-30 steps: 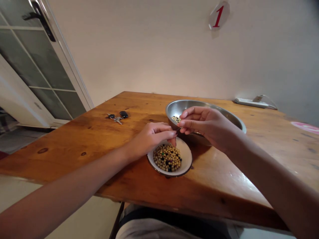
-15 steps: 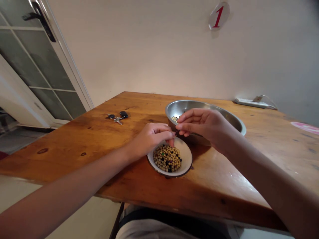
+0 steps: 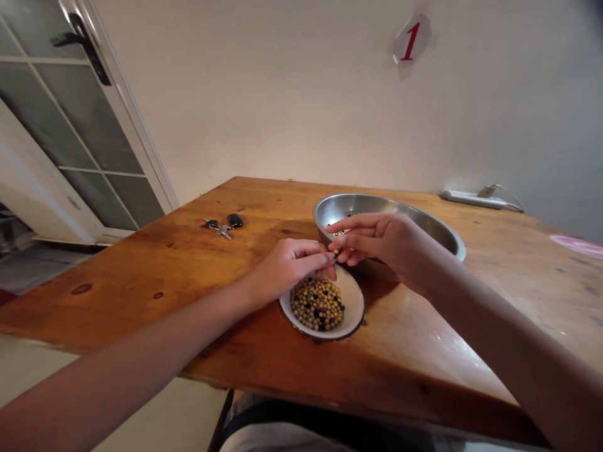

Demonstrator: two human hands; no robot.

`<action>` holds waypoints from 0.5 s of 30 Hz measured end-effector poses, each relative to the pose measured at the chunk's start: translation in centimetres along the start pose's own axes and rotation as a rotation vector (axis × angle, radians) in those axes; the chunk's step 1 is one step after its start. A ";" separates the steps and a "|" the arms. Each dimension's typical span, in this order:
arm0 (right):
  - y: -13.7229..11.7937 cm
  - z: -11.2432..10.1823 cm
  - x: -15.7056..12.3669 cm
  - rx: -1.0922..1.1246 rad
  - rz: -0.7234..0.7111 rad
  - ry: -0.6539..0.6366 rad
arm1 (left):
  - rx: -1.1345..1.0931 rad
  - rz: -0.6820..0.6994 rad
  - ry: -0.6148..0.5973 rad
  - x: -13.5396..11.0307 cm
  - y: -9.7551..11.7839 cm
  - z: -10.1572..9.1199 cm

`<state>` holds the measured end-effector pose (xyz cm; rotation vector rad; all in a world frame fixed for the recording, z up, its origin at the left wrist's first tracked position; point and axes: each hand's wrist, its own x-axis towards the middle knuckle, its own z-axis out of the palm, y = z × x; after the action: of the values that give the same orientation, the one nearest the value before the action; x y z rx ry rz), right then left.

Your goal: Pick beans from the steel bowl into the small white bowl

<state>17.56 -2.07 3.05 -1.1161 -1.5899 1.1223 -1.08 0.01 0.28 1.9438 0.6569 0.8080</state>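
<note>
Over the wooden table (image 3: pixel 141 263), the right hand (image 3: pixel 391 242) has dropped from the steel bowl (image 3: pixel 438 226) to meet the left hand (image 3: pixel 287 267) above the white bowl (image 3: pixel 354 300). Left fingertips are pressed together. Right thumb and forefinger pinch one bean (image 3: pixel 335 251), likely light, hard and slick. It is near-round, so no long axis or heading shows.

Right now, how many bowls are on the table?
2. A small white bowl of beans sits by the left hand; a larger steel bowl stands right behind it, partly covered by the right hand.
</note>
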 end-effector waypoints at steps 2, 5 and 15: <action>-0.2 -0.3 0.1 0.056 0.023 0.053 | -0.004 0.003 0.005 0.0 -0.1 0.0; -0.4 -0.7 0.2 0.096 0.034 0.120 | 0.021 0.015 0.025 -0.1 -0.3 0.0; -0.1 -0.9 0.0 0.012 0.000 -0.007 | -0.030 0.053 0.072 0.6 -0.8 0.0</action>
<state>18.42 -1.94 3.29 -1.1058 -1.5862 1.1352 -0.84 0.79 -0.31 1.9190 0.6342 0.9193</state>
